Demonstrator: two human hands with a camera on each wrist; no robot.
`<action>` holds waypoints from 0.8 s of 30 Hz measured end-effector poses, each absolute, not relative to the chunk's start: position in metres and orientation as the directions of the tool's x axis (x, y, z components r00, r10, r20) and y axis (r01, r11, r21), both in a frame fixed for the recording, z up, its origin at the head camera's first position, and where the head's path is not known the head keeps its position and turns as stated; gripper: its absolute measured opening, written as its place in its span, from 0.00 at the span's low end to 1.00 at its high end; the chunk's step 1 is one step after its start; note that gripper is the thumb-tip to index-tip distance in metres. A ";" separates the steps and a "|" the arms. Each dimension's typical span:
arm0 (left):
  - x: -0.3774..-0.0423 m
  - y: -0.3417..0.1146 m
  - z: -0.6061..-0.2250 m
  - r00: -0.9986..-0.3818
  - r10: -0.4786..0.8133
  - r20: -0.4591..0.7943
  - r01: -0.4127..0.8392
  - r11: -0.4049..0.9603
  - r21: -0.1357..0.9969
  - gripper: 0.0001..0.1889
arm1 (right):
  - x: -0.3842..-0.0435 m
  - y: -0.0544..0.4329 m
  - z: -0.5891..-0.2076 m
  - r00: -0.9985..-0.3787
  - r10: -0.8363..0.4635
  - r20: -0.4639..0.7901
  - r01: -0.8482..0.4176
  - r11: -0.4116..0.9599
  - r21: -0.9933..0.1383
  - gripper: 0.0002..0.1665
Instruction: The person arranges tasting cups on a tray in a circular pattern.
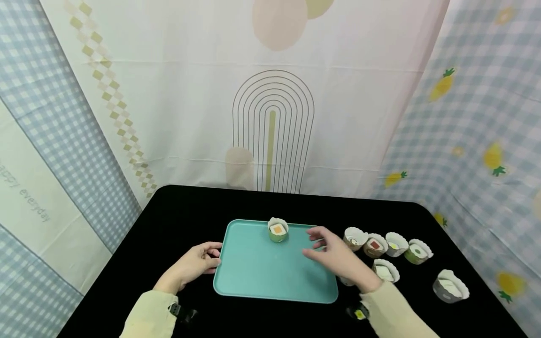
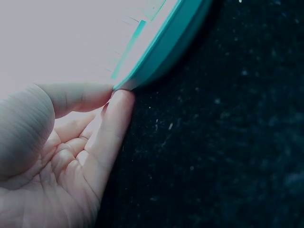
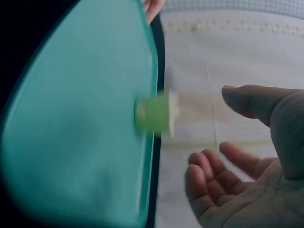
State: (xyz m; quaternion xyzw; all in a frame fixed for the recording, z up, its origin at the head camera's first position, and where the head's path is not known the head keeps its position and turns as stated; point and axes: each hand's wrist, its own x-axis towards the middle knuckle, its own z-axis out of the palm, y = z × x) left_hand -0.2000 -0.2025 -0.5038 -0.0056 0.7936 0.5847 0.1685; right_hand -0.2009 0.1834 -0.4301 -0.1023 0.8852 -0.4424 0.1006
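A turquoise tray (image 1: 270,267) lies on the black table. Near its far edge stands one green paper baking cup (image 1: 277,230) with a small white and orange piece inside; it also shows in the right wrist view, where the green cup (image 3: 154,113) is blurred. My left hand (image 1: 195,264) pinches the tray's left rim; up close, thumb and forefinger of that hand (image 2: 71,142) meet at the rim (image 2: 156,61). Above the tray's right part hovers my right hand (image 1: 334,253), fingers apart and loosely bent, touching nothing. No object shows in this right hand (image 3: 242,175).
Right of the tray several paper cups stand in a row, among them a brown cup (image 1: 374,246) and a green one (image 1: 418,252). Nearer are a cup (image 1: 385,271) and a grey cup (image 1: 450,287). Another is partly hidden by my right arm. Curtains (image 1: 190,117) surround the table.
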 end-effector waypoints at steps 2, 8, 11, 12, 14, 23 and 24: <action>-0.201 -0.204 -0.504 -0.945 0.184 -0.271 -0.205 0.315 0.927 0.26 | -0.196 0.202 -0.426 -0.959 -0.280 -0.041 -0.145 0.611 -0.778 0.33; -0.201 -0.204 -0.506 -0.943 0.193 -0.270 -0.203 0.306 0.930 0.26 | -0.184 0.256 -0.424 -0.972 -0.234 0.017 -0.180 0.695 -0.696 0.34; -0.201 -0.202 -0.508 -0.943 0.196 -0.268 -0.202 0.300 0.932 0.26 | -0.176 0.281 -0.425 -0.980 -0.195 0.038 -0.170 0.727 -0.666 0.35; -0.200 -0.201 -0.508 -0.944 0.194 -0.268 -0.203 0.297 0.933 0.26 | -0.174 0.289 -0.426 -0.983 -0.181 0.040 -0.163 0.734 -0.660 0.35; -0.200 -0.200 -0.507 -0.944 0.190 -0.269 -0.205 0.299 0.932 0.26 | -0.171 0.303 -0.428 -0.986 -0.159 0.049 -0.153 0.748 -0.646 0.35; -0.201 -0.202 -0.508 -0.946 0.186 -0.267 -0.203 0.303 0.931 0.27 | -0.167 0.350 -0.445 -0.995 -0.081 -0.051 -0.031 0.779 -0.626 0.41; -0.201 -0.203 -0.508 -0.946 0.184 -0.267 -0.204 0.303 0.931 0.27 | -0.167 0.354 -0.447 -0.993 -0.074 -0.090 0.000 0.770 -0.638 0.43</action>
